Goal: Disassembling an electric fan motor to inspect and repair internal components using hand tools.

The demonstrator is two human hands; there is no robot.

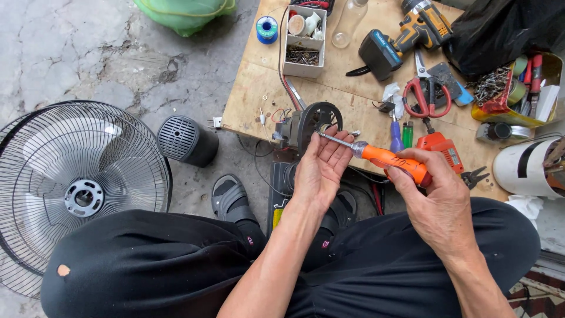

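Orange-handled screwdriver (382, 156), held between both hands.
Right hand (432, 194) closed on handle; left hand (321, 168) half-open, fingers steadying shaft beside fan motor (306, 125).

place: makeshift outdoor repair workshop | evidence: cracked concrete floor (88, 53), low plywood desk (259, 88), cordless drill (406, 35), fan grille (76, 188), screw box (303, 56)

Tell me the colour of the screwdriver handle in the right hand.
Orange, with a grey collar; the screwdriver handle in the right hand shows best in the head view.
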